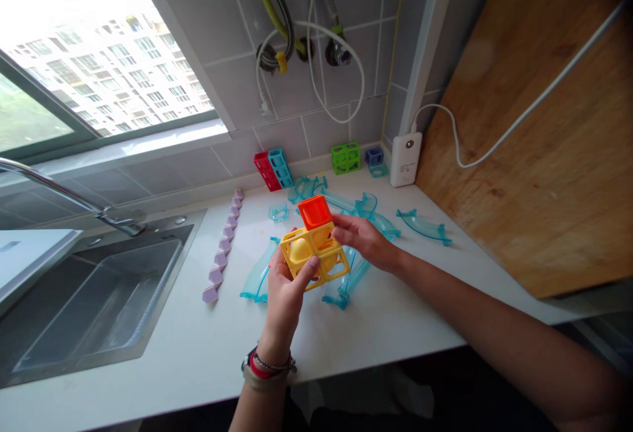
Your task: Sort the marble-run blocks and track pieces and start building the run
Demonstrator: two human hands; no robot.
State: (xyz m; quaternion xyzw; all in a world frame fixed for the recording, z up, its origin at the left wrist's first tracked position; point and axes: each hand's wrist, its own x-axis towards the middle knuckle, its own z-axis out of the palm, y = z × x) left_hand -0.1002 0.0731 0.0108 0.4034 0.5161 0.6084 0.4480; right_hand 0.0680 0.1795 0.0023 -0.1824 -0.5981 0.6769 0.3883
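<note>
My left hand (287, 280) grips a yellow openwork block (319, 262) made of joined cube frames, its thumb across the front face. On top of that block sits an orange hollow cube block (314, 212). From the right, my right hand (363, 239) has its fingers closed together against the side where the orange cube meets the yellow block. Its fingertips are partly hidden behind the pieces. Beneath and behind my hands lie several translucent teal track pieces (424, 226). One curved teal piece (258, 272) lies just left of my left hand.
A row of lilac hexagonal pieces (225, 245) runs along the counter (173, 326) beside the sink (99, 316). Against the wall stand red (267, 171), blue (280, 168), green (345, 157) and dark blue (374, 156) blocks. A white corded device (406, 159) leans in the corner.
</note>
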